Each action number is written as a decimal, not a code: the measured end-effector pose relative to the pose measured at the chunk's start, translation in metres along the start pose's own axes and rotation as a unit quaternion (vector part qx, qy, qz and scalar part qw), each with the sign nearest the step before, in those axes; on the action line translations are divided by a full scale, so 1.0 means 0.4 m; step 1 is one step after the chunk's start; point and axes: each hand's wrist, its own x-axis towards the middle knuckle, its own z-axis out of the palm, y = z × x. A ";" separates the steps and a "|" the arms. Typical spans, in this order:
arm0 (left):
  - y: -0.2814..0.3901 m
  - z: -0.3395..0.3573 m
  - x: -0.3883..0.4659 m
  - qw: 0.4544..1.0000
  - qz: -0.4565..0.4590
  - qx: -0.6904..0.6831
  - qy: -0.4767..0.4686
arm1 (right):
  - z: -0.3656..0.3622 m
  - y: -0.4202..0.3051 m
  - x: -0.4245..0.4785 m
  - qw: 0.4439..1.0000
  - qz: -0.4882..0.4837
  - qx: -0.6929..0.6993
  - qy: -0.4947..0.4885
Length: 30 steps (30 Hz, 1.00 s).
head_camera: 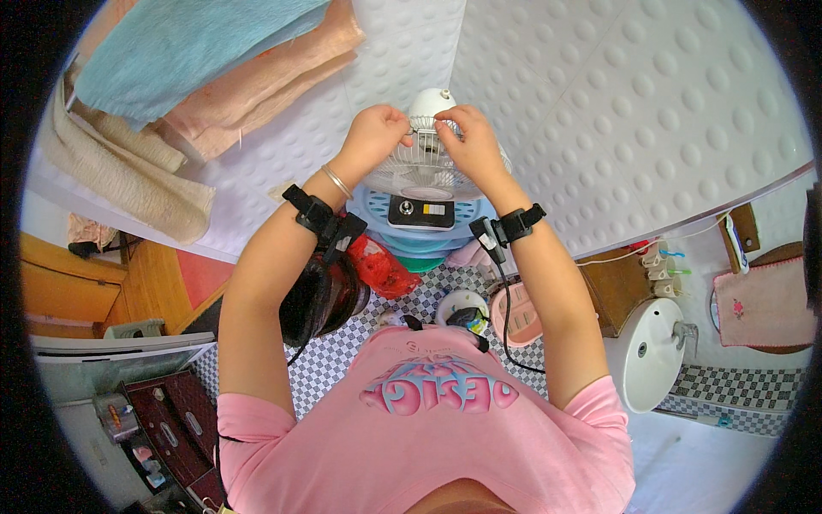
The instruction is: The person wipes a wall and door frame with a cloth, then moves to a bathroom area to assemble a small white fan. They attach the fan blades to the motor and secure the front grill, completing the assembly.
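Observation:
An electric fan (427, 172) with a white wire grille stands before me, its white motor housing (429, 101) behind the top of the grille. My left hand (380, 132) pinches the upper left rim of the grille, where a small dark piece shows by the fingertips; I cannot tell what it is. On the upper right rim, my right hand (472, 138) grips with thumb and forefinger. Below the grille is the fan's black base (420, 213), with a round knob and a label. It rests on light-blue perforated plasticware (367, 209).
Towels (199, 58) hang at upper left beside white dimpled wall panels (578, 96). A red plastic bag (385, 270) and a dark round container (314, 302) are below my left forearm. At right are a pink basin (517, 315) and a white washbasin (648, 366).

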 end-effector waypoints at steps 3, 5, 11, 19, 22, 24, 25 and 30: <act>0.012 -0.007 -0.016 0.999 0.012 -0.028 -0.020 | -0.002 -0.004 -0.005 1.000 -0.003 0.002 0.002; 0.016 -0.010 -0.034 0.996 0.079 -0.001 -0.043 | -0.006 -0.006 -0.009 1.000 -0.009 -0.002 0.000; 0.026 -0.056 -0.047 0.853 0.362 0.373 -0.036 | -0.005 -0.018 -0.016 1.000 -0.015 -0.014 0.003; 0.033 -0.051 -0.045 0.756 0.424 0.496 -0.045 | -0.012 -0.003 -0.023 1.000 -0.023 0.001 -0.004; 0.027 -0.050 -0.048 0.722 0.437 0.536 -0.028 | -0.022 -0.002 -0.022 0.999 -0.046 0.005 -0.021; 0.025 -0.045 -0.046 0.723 0.440 0.532 -0.021 | -0.022 -0.001 -0.024 0.998 -0.053 -0.002 -0.018; 0.025 -0.043 -0.046 0.724 0.441 0.530 -0.016 | -0.021 -0.002 -0.025 0.998 -0.057 -0.005 -0.016; 0.033 -0.020 -0.042 0.800 0.364 0.476 0.036 | -0.020 -0.004 -0.029 0.997 -0.070 -0.013 -0.015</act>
